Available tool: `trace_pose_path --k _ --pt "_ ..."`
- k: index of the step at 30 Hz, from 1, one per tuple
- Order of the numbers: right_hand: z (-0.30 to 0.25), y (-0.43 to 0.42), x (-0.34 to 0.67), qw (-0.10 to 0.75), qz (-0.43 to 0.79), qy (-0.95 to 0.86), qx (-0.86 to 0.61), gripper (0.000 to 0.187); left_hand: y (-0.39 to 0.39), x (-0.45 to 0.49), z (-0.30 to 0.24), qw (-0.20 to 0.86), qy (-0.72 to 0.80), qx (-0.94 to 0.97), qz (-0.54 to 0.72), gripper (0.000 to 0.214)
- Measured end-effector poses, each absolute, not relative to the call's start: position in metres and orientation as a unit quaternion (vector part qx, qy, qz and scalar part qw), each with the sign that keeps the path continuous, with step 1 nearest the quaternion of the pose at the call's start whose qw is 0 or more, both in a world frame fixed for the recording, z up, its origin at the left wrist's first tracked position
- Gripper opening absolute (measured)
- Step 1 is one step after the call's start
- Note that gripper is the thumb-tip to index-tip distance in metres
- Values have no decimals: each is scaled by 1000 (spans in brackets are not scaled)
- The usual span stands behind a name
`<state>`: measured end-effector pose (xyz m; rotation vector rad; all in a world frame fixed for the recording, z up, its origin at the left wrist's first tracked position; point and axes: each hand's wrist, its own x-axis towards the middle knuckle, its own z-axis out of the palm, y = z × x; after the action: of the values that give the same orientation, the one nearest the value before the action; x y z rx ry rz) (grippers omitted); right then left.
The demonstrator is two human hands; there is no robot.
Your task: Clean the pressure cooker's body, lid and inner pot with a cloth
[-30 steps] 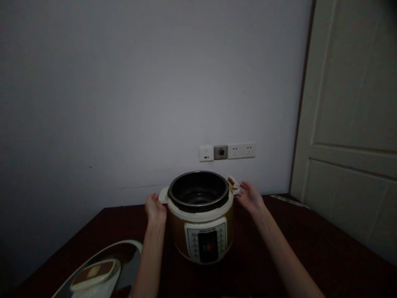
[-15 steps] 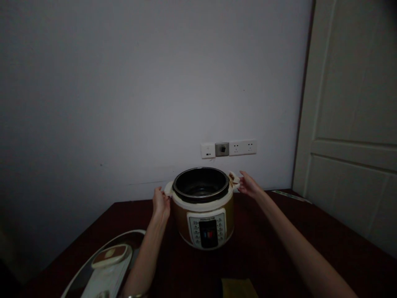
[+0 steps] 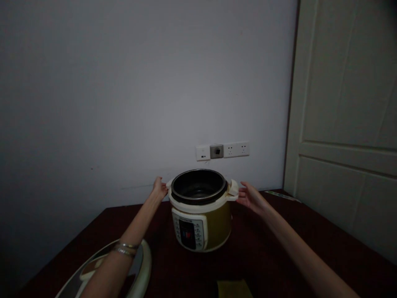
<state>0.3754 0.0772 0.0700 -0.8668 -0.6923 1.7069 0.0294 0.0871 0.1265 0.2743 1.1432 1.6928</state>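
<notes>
A gold and white electric pressure cooker (image 3: 214, 225) stands lidless on a dark wooden table (image 3: 266, 256), its black inner pot (image 3: 198, 191) showing. Its control panel faces front left. My left hand (image 3: 159, 188) is closed on the cooker's left side handle. My right hand (image 3: 249, 196) holds the right side handle (image 3: 233, 188) from below, fingers curled under it. A bracelet sits on my left wrist.
The cooker's lid (image 3: 136, 265) lies at the table's front left, partly under my left forearm. A yellowish pad (image 3: 234, 288) lies at the front edge. Wall sockets (image 3: 222, 150) sit behind the cooker. A white door (image 3: 344, 124) stands at the right.
The cooker has been turned so its control panel now faces front left instead of straight at me. My left hand has gone further back and my right hand has come forward with the handles.
</notes>
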Motion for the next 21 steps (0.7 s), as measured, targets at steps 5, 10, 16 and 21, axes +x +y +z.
trace_pose_path --k 5,10,16,21 --pt "71 44 370 555 699 -293 -342 15 116 29 134 553 519 139 637 43" --pt "71 19 361 558 693 -315 -331 11 140 38 138 582 529 175 592 56" --pt "67 -12 341 531 736 -292 -301 19 169 47 140 645 508 243 516 45" --pt "79 -45 313 483 791 -259 -272 30 191 53 141 623 564 301 451 50"
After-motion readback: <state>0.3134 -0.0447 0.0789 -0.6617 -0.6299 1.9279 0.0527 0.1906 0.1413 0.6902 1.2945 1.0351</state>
